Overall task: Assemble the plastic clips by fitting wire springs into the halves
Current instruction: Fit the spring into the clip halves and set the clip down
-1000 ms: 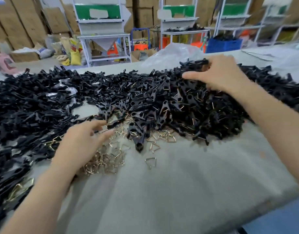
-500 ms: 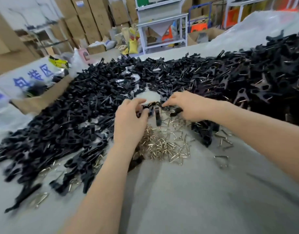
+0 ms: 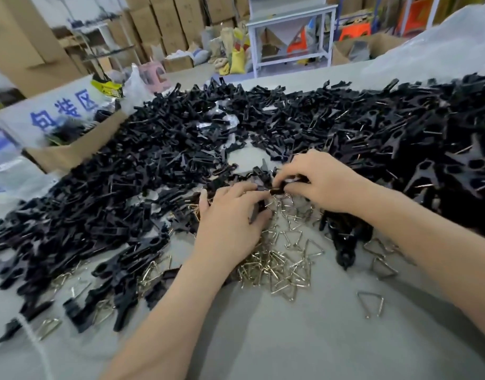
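Left hand point(image 3: 230, 223) is gripping a black clip half point(image 3: 257, 211) above the wire springs point(image 3: 279, 267). Right hand point(image 3: 326, 182) is pinching a second clip half point(image 3: 279, 191) just beside it.

A grey desk point(image 3: 304, 338) fills the near ground. At its left edge sits an open cardboard box point(image 3: 71, 154), with a white sign point(image 3: 57, 111) bearing blue characters leaning at its far side and a yellow and black packet point(image 3: 107, 87) just beyond. A clear plastic bag point(image 3: 8, 171) lies near left. On the floor beyond stand a pink stool point(image 3: 156, 74), yellow sacks point(image 3: 237, 60) and a white metal stand point(image 3: 290, 13) with an orange stool point(image 3: 297, 43) under it. Stacked brown cartons point(image 3: 164, 23) line the far wall. Clear plastic sheeting point(image 3: 433, 48) is heaped at far right.
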### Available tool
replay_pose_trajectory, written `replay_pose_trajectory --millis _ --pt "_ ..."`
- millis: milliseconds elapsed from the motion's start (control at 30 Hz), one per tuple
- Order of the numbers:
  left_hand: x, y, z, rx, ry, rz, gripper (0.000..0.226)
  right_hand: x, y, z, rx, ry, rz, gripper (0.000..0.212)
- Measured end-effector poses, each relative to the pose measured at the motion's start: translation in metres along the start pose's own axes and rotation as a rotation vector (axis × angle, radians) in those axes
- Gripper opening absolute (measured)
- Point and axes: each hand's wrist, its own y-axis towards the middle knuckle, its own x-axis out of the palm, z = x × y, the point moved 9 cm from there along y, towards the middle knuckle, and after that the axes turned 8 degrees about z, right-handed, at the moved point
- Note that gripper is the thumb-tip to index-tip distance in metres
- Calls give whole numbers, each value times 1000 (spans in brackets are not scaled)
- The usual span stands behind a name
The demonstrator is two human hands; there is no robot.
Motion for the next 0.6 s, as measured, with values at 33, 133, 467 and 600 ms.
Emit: replay_pose_trajectory --millis 33,133,467,600 --pt "-3 1 2 4 9 23 27 -6 0 4 31 48 45 21" --pt "-6 4 12 49 8 39 13 -14 -4 15 215 411 85 27" --pt "-28 0 11 -20 -158 124 60 -10 -57 -11 623 1420 172 22" --pt "-35 -6 18 -103 -607 196 56 -7 -92 -10 539 1340 342 25"
